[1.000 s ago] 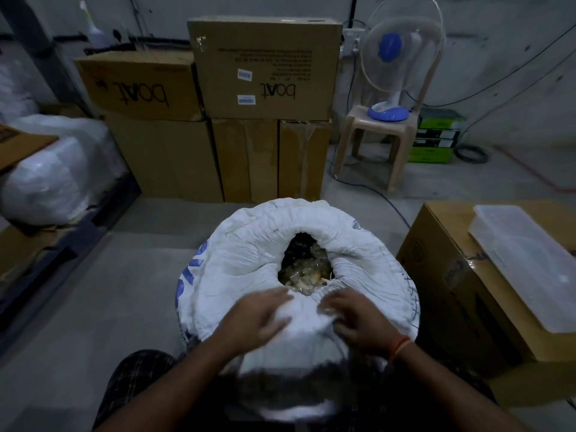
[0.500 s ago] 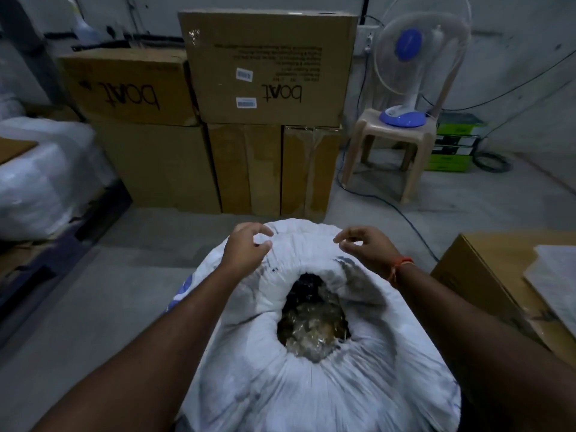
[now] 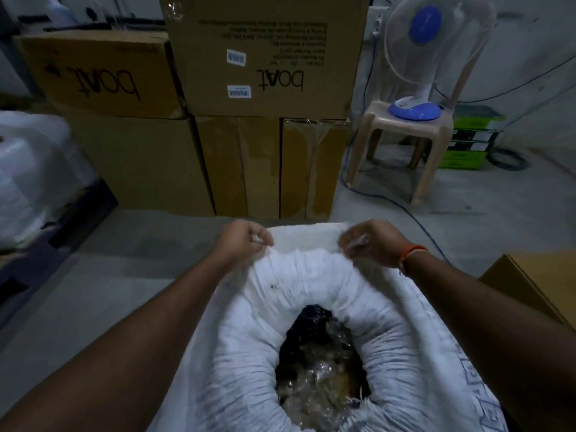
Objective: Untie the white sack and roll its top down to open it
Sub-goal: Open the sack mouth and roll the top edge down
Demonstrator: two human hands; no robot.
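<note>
The white sack (image 3: pixel 314 285) stands right below me, its top rolled into a thick rim around a dark opening where shiny plastic-wrapped contents (image 3: pixel 314 378) show. My left hand (image 3: pixel 241 243) pinches the far-left part of the rim, fingers closed on the fabric. On the far-right part of the rim, my right hand (image 3: pixel 369 244) grips the fabric the same way; an orange thread is tied at its wrist. Both forearms reach over the sack's sides.
Stacked cardboard boxes (image 3: pixel 265 57) stand just beyond the sack. To the right a table fan (image 3: pixel 420 57) sits on a plastic stool (image 3: pixel 396 141), with a blue cable (image 3: pixel 402 210) on the floor. A cardboard box (image 3: pixel 536 282) is at right, a white bundle (image 3: pixel 28 169) at left.
Both hands have moved from the near side of the rim to its far side and closed on the fabric there. The camera has leaned forward over the sack.
</note>
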